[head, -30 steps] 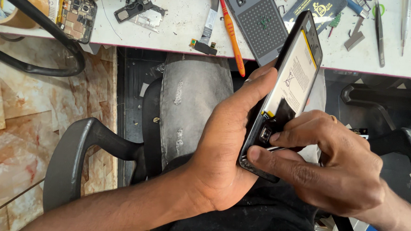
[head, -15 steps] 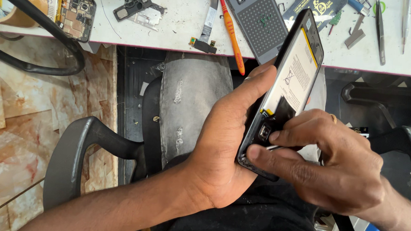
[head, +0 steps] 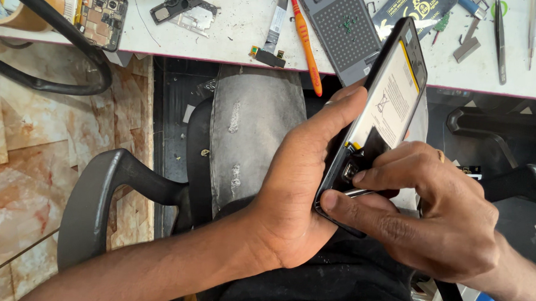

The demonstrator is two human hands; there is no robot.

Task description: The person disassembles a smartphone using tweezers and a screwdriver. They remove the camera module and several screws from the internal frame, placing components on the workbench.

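My left hand (head: 300,182) grips an opened black smartphone (head: 385,107) from the left side, back cover off, its white battery facing me. The phone is tilted, top end toward the workbench. My right hand (head: 434,218) pinches a thin metal tool (head: 362,193) between thumb and forefinger, with the tip pressed into the phone's lower end beside a small connector. The tool's far end is hidden under my fingers.
A white workbench (head: 237,29) runs along the top with an orange screwdriver (head: 306,41), a grey phone back cover (head: 339,30), a circuit board (head: 96,10), a flex cable (head: 273,33) and tweezers (head: 500,40). A black chair armrest (head: 103,191) curves at left over a tiled floor.
The phone has shifted slightly, and my right fingers have moved a little along its lower end. Both hands keep their grip.
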